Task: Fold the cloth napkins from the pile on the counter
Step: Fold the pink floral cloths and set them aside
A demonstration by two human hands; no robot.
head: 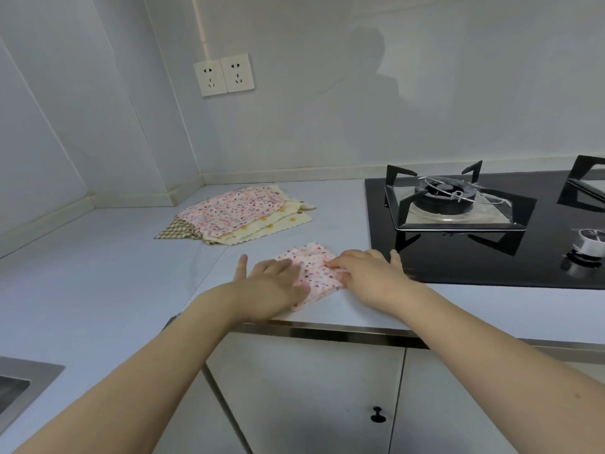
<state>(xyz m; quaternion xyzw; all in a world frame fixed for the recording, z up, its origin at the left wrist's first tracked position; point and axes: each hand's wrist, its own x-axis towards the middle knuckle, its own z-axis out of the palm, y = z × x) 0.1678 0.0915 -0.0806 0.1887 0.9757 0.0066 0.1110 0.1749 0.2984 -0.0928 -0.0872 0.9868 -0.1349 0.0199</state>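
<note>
Here both hands work one small folded pink floral cloth napkin, which lies on the pale grey tabletop near its front edge, just left of the black glass gas hob. Left hand lies flat on the napkin's left part, fingers straight and spread, thumb out on the bare tabletop: a pressing grip, likely to pin the layers so they don't spring open. Right hand rests on the right part, fingers extended leftward over the fabric, thumb out toward the hob; it looks like smoothing or creasing, not pinching, though the fingertips are partly hidden against the print.

Beyond the left hand, well apart, sits the pile of unfolded cloth napkins: pink floral on top, cream with yellow dots and a brown check under it. It is kept back, probably to leave working room in front.

Judgement: the final crease of this napkin, with the pile still to do.
</note>
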